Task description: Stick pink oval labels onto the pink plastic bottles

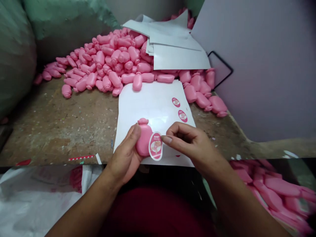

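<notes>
A pink plastic bottle (143,140) is held upright in my left hand (125,154), thumb along its left side and fingers behind it. My right hand (190,141) pinches the right edge of an oval sticker (156,148) between thumb and forefinger. The sticker has a white border and the word BABY on pink. It overlaps the bottle's right side in view; I cannot tell whether it touches the bottle. Beneath both hands lies a white sticker sheet (140,103), with two oval stickers (182,116) near its right edge.
Many pink bottles (111,59) are heaped at the back of the worn wooden table (56,125). White sheets (180,54) lie over the heap. A pale panel (261,65) stands at right. Below the table are more pink bottles (276,187) and a white plastic bag (41,197).
</notes>
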Motion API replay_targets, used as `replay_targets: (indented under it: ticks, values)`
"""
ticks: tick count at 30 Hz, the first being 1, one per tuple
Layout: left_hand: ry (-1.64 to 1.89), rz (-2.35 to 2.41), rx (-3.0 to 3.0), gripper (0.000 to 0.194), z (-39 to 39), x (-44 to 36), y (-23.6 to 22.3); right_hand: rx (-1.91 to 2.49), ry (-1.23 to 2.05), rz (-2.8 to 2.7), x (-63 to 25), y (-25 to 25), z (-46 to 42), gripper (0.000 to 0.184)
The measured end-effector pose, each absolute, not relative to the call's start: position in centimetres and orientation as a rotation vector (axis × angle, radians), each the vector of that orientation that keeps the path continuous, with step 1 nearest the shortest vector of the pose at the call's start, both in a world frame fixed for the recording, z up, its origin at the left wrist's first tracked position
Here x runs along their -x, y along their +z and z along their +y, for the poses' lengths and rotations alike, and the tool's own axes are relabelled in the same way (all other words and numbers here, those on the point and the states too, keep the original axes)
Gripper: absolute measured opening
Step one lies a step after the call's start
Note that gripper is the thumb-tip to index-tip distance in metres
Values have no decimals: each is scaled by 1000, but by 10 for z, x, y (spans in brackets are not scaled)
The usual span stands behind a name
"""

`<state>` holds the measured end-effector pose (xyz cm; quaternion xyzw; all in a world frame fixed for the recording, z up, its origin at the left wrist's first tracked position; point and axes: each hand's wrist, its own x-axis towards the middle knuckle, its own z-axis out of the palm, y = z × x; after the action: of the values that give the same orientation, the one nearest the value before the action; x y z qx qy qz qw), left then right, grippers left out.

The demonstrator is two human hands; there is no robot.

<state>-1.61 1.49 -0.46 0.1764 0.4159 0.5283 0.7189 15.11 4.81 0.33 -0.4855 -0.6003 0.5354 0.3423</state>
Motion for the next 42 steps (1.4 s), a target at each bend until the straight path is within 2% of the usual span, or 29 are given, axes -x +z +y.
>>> replay_targets:
  ticks: [5, 15, 24, 28, 31, 34, 37, 42]
  values:
    - [1029, 837, -397, 58, 8, 15, 4, 1219, 1429, -1584, -145, 4, 45, 25]
    - [1027, 851, -434, 63, 4, 15, 4, 1193, 1451, -1601, -144, 4, 45, 28]
    - [1054, 856, -453, 59, 5, 14, 5, 1212, 1423, -1620, -143, 3, 46, 25]
    - [1062, 852, -442, 48, 5, 14, 4, 1223, 1375, -1645, -142, 4, 45, 25]
    - [1058, 885, -459, 33, 4, 14, 3, 1275, 1264, -1736, -145, 5, 45, 24]
    - [1046, 909, -495, 30, 3, 14, 3, 1334, 1030, -1826, -151, 3, 45, 22]
    - [1031, 882, -501, 35, 2, 14, 3, 1338, 873, -1758, -154, 0, 46, 23]
    - [993, 828, -482, 66, -1, 16, 3, 1230, 1227, -1616, -143, -4, 47, 31]
